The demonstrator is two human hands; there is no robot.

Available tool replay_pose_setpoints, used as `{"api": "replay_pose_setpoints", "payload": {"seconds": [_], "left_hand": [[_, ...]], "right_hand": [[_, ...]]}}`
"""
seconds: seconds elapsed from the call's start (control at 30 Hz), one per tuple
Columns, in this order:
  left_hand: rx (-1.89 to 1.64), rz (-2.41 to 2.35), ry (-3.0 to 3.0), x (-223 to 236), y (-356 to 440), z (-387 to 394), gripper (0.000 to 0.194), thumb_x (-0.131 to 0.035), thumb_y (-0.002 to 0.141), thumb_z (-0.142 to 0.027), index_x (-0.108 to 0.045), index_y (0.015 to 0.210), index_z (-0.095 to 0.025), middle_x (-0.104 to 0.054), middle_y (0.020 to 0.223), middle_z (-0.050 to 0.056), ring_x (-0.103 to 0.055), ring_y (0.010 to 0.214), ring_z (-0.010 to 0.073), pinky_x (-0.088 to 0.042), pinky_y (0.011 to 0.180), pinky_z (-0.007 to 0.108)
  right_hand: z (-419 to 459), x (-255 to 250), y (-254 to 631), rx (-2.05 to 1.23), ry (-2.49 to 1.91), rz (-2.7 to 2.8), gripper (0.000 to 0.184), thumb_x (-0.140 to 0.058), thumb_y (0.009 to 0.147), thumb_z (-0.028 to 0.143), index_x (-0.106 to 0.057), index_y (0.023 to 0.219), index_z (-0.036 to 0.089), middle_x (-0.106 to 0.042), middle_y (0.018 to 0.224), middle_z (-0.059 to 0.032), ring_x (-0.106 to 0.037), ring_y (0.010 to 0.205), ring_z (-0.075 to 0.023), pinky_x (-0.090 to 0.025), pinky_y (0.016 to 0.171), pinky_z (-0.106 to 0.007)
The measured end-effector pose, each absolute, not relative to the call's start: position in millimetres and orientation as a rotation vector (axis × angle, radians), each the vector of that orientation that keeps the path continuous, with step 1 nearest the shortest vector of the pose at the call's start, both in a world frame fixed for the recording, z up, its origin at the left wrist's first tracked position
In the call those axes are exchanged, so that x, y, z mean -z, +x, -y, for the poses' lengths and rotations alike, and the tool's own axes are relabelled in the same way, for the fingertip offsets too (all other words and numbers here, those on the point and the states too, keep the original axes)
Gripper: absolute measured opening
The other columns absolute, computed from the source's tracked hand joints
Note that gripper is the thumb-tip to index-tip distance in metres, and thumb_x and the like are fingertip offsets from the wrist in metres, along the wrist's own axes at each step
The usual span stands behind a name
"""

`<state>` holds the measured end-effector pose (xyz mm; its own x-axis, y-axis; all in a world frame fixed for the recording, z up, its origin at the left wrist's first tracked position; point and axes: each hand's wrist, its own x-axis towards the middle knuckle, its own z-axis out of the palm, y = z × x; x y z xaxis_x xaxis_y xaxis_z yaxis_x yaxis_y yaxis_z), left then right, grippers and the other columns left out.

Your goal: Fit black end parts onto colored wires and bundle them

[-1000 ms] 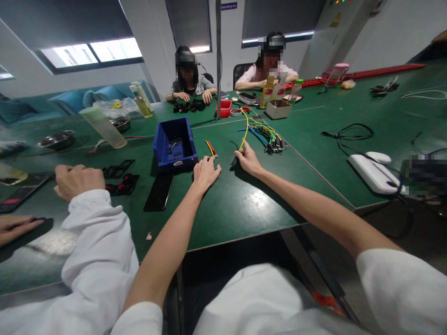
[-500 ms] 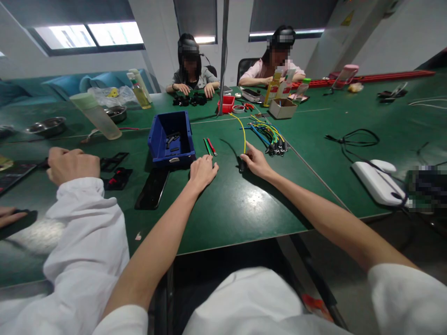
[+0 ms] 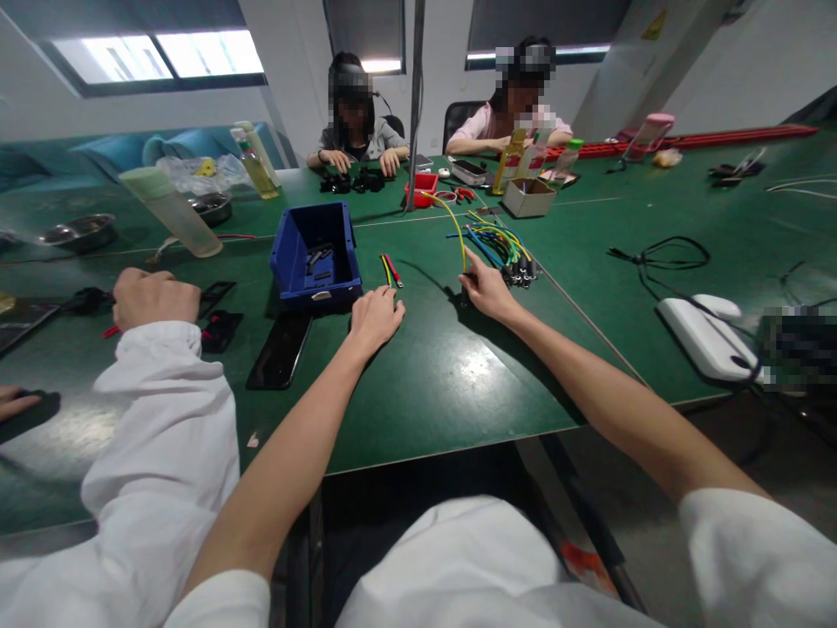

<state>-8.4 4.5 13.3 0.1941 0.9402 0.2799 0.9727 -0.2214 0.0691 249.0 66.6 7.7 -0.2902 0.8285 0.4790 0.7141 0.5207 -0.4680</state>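
Note:
My right hand pinches a yellow wire near its black end plug, low on the green table. The wire arcs up and back toward the far side. My left hand rests on the table with fingers loosely curled, holding nothing, just below a short bundle of yellow, green and red wires. A pile of coloured wires with black plugs lies just right of my right hand. A blue bin with small black parts stands left of my left hand.
A co-worker's white sleeve and fist are at my left, beside black parts and a black phone. Two people sit at the far side. Bottles, a red tray, a cardboard box, a white device and black cables are about.
My right hand has lifted the yellow wire's end slightly and moved it a little farther from me. My left hand stays put. The co-worker's fist has shifted right.

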Motion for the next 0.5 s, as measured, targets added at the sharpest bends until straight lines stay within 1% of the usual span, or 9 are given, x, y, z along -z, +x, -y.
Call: {"api": "replay_pose_setpoints", "payload": {"seconds": [0.17, 0.27, 0.4, 0.5], "left_hand": [[0.38, 1.921, -2.321, -18.0, -6.7, -3.3, 0.036, -0.039, 0.096, -0.036, -0.064, 0.115, -0.017, -0.065, 0.12, 0.009, -0.064, 0.102, 0.0248, -0.051, 0.084, 0.035], [0.362, 1.947, -2.311, -20.0, -6.1, -2.1, 0.035, -0.039, 0.096, -0.035, -0.064, 0.113, -0.018, -0.066, 0.117, 0.009, -0.065, 0.099, 0.0227, -0.051, 0.083, 0.032], [0.361, 1.947, -2.311, -20.1, -6.1, -1.3, 0.034, -0.038, 0.096, -0.033, -0.064, 0.113, -0.018, -0.066, 0.117, 0.008, -0.065, 0.099, 0.0219, -0.05, 0.082, 0.031], [0.369, 1.95, -2.312, -19.8, -6.9, -1.3, 0.033, -0.038, 0.096, -0.032, -0.064, 0.112, -0.019, -0.066, 0.117, 0.008, -0.065, 0.099, 0.0223, -0.051, 0.082, 0.032]], "right_hand": [[-68.5, -13.4, 254.8, -0.137, -1.271, 2.098, 0.069, -0.049, 0.085, 0.023, -0.03, 0.15, 0.008, -0.063, 0.074, -0.004, -0.055, 0.064, -0.0199, -0.04, 0.065, -0.029], [-68.6, -15.2, 255.6, -0.128, -1.291, 2.096, 0.064, -0.049, 0.086, 0.024, -0.035, 0.147, 0.009, -0.063, 0.073, -0.0039, -0.055, 0.063, -0.0204, -0.039, 0.064, -0.029], [-69.9, -14.3, 256.1, -0.111, -1.309, 2.077, 0.061, -0.049, 0.087, 0.025, -0.038, 0.144, 0.008, -0.064, 0.075, -0.0057, -0.057, 0.067, -0.0216, -0.04, 0.067, -0.03], [-71.4, -15.2, 258.2, -0.088, -1.342, 2.031, 0.059, -0.049, 0.087, 0.025, -0.039, 0.143, 0.01, -0.064, 0.076, -0.006, -0.058, 0.069, -0.0223, -0.04, 0.069, -0.031]]}}
